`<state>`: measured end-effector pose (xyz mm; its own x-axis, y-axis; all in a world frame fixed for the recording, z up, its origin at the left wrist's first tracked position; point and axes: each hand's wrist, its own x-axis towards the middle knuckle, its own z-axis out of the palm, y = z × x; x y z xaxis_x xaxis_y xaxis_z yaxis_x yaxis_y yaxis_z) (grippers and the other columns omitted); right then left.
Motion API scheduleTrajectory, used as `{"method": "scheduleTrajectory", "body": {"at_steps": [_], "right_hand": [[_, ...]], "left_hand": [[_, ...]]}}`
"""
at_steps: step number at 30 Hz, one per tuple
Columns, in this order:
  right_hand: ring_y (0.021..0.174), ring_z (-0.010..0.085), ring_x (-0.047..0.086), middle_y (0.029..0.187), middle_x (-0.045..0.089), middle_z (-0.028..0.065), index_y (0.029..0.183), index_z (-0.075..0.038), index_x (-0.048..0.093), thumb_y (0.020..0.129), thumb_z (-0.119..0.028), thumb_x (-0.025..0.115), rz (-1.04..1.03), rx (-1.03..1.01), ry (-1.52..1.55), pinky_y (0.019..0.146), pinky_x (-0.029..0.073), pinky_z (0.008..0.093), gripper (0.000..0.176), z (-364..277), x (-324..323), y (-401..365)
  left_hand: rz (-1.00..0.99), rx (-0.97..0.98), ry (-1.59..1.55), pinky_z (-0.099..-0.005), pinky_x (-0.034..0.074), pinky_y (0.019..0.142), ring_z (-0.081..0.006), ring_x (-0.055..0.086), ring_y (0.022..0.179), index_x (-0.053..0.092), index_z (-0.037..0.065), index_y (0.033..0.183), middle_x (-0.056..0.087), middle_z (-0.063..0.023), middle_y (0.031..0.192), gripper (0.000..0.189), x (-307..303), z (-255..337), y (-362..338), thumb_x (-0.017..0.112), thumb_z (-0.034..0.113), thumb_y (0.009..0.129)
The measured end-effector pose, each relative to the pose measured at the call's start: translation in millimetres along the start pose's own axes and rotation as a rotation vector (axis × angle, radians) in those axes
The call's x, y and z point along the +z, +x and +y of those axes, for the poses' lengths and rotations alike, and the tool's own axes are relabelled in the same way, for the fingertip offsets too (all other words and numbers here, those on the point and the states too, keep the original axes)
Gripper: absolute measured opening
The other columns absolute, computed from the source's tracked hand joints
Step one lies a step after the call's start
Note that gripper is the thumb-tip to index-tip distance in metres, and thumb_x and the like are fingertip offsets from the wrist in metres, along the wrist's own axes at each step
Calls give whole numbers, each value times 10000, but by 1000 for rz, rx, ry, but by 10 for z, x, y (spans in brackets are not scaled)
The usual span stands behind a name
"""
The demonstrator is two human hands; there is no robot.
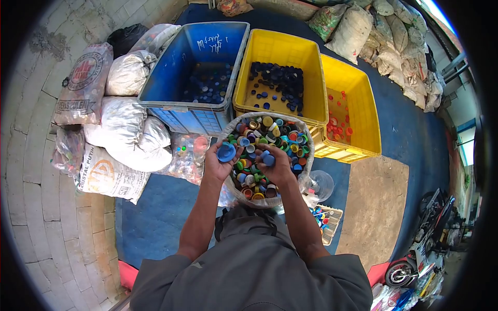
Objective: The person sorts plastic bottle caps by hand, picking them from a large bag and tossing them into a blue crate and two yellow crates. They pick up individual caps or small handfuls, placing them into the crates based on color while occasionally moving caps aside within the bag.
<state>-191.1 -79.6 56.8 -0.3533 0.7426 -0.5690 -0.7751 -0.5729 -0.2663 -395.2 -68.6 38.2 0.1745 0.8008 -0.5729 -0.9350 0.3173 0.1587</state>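
left hand (216,166), half-open, cradles a wide blue lid (226,152); right hand (280,167) curls round small blue caps (267,159), both over the sack (310,149) of mixed caps (250,180), likely so slips land back inside.

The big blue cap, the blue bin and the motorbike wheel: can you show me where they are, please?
Big blue cap (226,152): head view, on the middle of its round face.
Blue bin (192,119): head view, on its near outer wall.
Motorbike wheel (399,273): head view, near its centre.
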Motion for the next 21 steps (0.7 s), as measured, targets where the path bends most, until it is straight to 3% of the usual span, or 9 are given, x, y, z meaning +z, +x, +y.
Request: {"method": "scheduleTrajectory", "body": {"at_steps": [1,5,8,9,12,15,18,19,21], "right_hand": [[814,226,612,966,601,125,1063,-22,548,865,-132,580,-84,9,58,614,506,302,230,38,77,91],[864,276,569,960,567,134,1021,30,525,792,-48,506,-36,-82,138,893,491,440,243,131,502,376],[1043,335,536,1080,512,213,1134,86,451,771,-14,417,-95,-81,98,961,467,480,379,97,684,763],[992,292,517,981,494,158,982,46,478,696,85,429,-125,-115,45,956,455,472,293,50,819,834],[933,284,505,949,463,138,961,63,463,695,121,425,4,-171,-98,955,458,479,275,-59,1274,1061],[1065,380,493,1101,438,229,977,127,395,759,125,361,14,-271,-246,1040,432,520,221,-179,1396,1558],[1093,403,486,1114,413,270,971,172,375,780,135,348,56,-276,-264,1022,463,490,197,-266,1572,1801],[1103,410,484,1118,404,284,969,187,369,786,139,343,69,-279,-267,1016,474,481,191,-279,1618,1838],[1148,424,477,1184,390,310,1072,229,344,796,137,343,32,-297,-245,1018,476,462,290,-303,1678,1849]], "left_hand": [[29,-23,-47,-527,498,932,-323,624,885,507,-5,990,579,-191,983,195,23,95,14,530,178,926],[1,-19,34,-474,466,846,-260,595,830,532,36,925,594,-112,879,211,-57,527,303,536,247,918],[-68,25,62,-419,470,773,-229,581,817,554,61,921,609,-79,873,171,122,829,525,525,229,929],[-68,55,73,-417,473,775,-232,582,824,554,57,927,611,-84,886,164,235,921,632,522,218,932],[-68,136,93,-416,499,799,-252,594,874,555,40,944,611,-109,933,137,695,1115,836,498,164,944],[-125,136,121,-443,511,860,-290,595,948,535,8,1012,585,-152,1039,159,871,1345,1298,473,143,956],[28,182,150,-472,510,905,-320,578,1025,492,-27,1064,549,-186,1116,192,1117,1445,1422,438,134,974],[-13,223,138,-542,438,1003,-404,468,1221,324,-77,1296,408,-252,1326,447,1158,1463,1407,476,188,969],[2,146,85,-584,359,1050,-444,331,1321,121,-85,1390,270,-278,1424,673,1282,1573,1255,520,231,950]]}}
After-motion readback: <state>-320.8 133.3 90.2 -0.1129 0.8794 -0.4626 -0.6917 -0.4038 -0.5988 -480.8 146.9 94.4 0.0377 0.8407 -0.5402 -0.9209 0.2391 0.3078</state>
